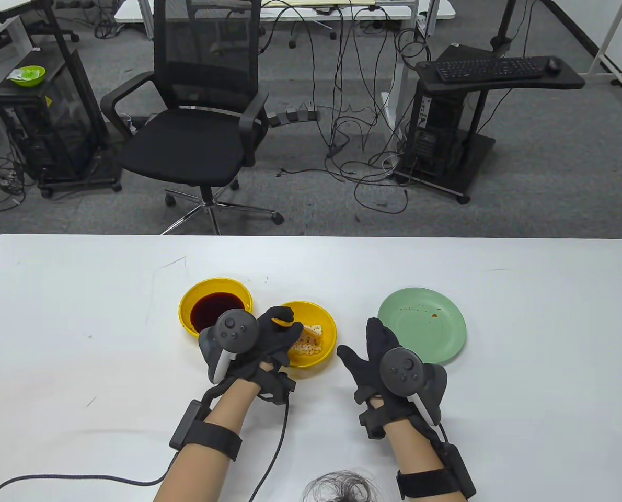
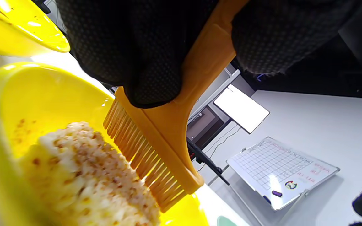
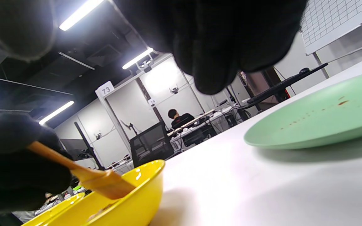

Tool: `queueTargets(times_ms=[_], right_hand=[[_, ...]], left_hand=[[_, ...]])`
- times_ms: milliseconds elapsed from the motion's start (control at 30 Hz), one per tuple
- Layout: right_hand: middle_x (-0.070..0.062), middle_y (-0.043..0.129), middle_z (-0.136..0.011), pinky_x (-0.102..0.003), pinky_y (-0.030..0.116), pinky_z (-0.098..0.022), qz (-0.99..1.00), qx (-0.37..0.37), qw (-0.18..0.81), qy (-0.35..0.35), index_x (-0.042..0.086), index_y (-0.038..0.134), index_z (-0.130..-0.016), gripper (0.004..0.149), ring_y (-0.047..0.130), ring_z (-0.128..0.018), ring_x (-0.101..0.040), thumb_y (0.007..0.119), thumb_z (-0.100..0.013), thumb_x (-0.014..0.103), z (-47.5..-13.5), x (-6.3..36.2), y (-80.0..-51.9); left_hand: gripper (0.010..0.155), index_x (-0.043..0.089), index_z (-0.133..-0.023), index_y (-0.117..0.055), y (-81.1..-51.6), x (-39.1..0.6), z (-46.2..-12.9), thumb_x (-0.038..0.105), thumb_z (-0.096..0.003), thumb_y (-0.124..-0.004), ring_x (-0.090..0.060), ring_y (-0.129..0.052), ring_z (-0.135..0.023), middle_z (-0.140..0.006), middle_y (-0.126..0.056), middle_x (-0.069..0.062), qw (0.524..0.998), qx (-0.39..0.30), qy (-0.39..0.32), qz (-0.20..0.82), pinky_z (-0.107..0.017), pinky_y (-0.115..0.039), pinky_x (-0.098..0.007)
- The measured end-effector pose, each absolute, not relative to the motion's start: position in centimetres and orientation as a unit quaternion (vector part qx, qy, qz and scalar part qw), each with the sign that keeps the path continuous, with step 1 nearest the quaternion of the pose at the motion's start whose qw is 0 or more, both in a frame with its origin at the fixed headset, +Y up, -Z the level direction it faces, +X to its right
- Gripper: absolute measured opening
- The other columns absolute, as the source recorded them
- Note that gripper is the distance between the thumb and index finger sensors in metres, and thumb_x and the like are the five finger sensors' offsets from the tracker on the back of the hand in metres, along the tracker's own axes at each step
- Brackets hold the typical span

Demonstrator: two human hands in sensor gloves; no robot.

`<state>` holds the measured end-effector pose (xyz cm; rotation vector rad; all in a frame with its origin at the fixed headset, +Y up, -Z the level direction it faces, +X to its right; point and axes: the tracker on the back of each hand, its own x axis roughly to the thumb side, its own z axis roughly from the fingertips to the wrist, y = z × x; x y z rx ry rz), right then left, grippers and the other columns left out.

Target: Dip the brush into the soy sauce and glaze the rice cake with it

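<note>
My left hand (image 1: 269, 340) grips an orange silicone brush (image 2: 168, 138) over a yellow bowl (image 1: 327, 330) that holds a pale rice cake (image 1: 311, 341). In the left wrist view the bristles lie against the top of the rice cake (image 2: 86, 175). The brush (image 3: 99, 180) also shows in the right wrist view, dipping into that bowl (image 3: 137, 194). A second yellow bowl (image 1: 191, 300) with dark soy sauce (image 1: 216, 309) stands just left of it. My right hand (image 1: 379, 355) rests flat on the table, fingers spread and holding nothing, between the bowls and a green plate.
An empty green plate (image 1: 424, 330) with a few sauce specks lies to the right of my right hand. The white table (image 1: 81, 324) stretches wide on both sides. A black office chair (image 1: 196, 120) stands beyond the far edge.
</note>
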<state>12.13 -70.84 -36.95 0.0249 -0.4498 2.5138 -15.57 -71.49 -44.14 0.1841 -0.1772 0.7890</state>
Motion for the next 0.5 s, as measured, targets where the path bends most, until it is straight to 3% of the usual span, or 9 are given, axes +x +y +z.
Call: queueTargets(times_ms=[233, 367, 500], right_hand=[[-0.02, 0.078, -0.1, -0.055, 0.077, -0.056, 0.943, 0.007, 0.288, -0.169, 0.008, 0.062, -0.103, 0.085, 0.091, -0.079, -0.04, 0.077, -0.045, 0.068, -37.0, 12.1, -70.9], [-0.02, 0.078, -0.1, -0.055, 0.077, -0.056, 0.943, 0.008, 0.287, -0.167, 0.008, 0.063, -0.103, 0.085, 0.091, -0.079, -0.041, 0.077, -0.045, 0.068, -36.9, 12.1, -70.9], [-0.02, 0.078, -0.1, -0.055, 0.077, -0.056, 0.943, 0.009, 0.287, -0.168, 0.008, 0.062, -0.103, 0.085, 0.091, -0.079, -0.041, 0.077, -0.045, 0.068, -36.9, 12.3, -70.9]], left_hand=[[0.05, 0.024, -0.083, -0.082, -70.1, -16.7, -43.1, 0.053, -0.0421, -0.086, -0.021, -0.114, -0.066, -0.085, -0.096, -0.009, 0.926, 0.101, -0.104, 0.349, -0.052, -0.094, -0.035], [0.054, 0.022, -0.087, -0.077, -71.2, -15.0, -43.6, 0.05, -0.0424, -0.085, -0.023, -0.11, -0.072, -0.091, -0.091, -0.012, 0.905, 0.102, -0.105, 0.399, -0.056, -0.092, -0.036], [0.053, 0.022, -0.086, -0.079, -71.7, -14.8, -43.5, 0.051, -0.0425, -0.084, -0.024, -0.112, -0.069, -0.088, -0.093, -0.012, 0.918, 0.096, -0.104, 0.37, -0.054, -0.093, -0.037]])
